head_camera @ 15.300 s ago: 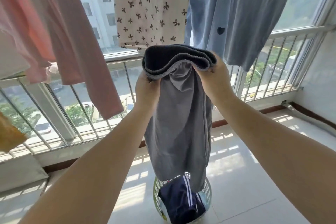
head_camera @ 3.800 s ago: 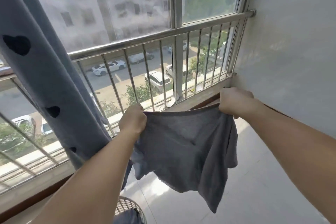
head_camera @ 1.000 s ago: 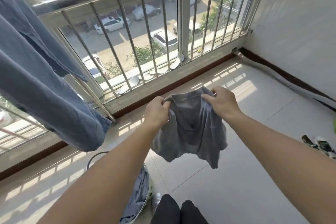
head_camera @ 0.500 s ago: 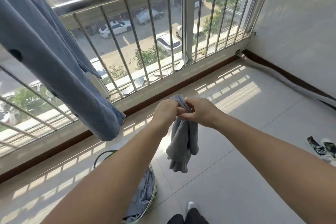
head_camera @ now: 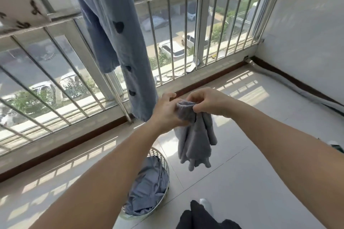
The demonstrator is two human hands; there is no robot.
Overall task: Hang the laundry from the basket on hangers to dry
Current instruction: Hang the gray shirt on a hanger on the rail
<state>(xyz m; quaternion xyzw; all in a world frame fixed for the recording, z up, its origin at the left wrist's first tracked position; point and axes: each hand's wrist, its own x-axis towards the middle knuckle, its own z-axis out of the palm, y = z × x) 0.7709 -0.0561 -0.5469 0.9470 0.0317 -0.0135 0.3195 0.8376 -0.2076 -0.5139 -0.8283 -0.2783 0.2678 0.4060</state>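
Across the balcony, pale glossy floor tiles (head_camera: 251,182) are catching barred strips of sunlight, and a dark brown skirting is running along the foot of the window side and the white wall (head_camera: 307,33) on the right. A metal railing (head_camera: 186,42) of upright bars is standing before the glass, with parked cars and green bushes showing on the street below. A long blue garment with dark hearts (head_camera: 119,42) is hanging down in front of the railing, its frayed hem reaching close to the left hand (head_camera: 165,109). At the upper left a cream cloth with dark bow prints (head_camera: 20,5) is hanging into view.

On the floor, a white openwork laundry basket (head_camera: 164,161) is sitting near the person's dark-clad legs, holding a crumpled blue-grey striped garment (head_camera: 147,186).

Above and just right of the basket, a small grey garment (head_camera: 195,141) is dangling bunched in the air. Both hands are meeting at its top edge: the left hand is holding it with the thumb curled against the cloth and the fingers partly lifted, and the right hand (head_camera: 208,102) is pinching the gathered band between curled fingers and thumb.
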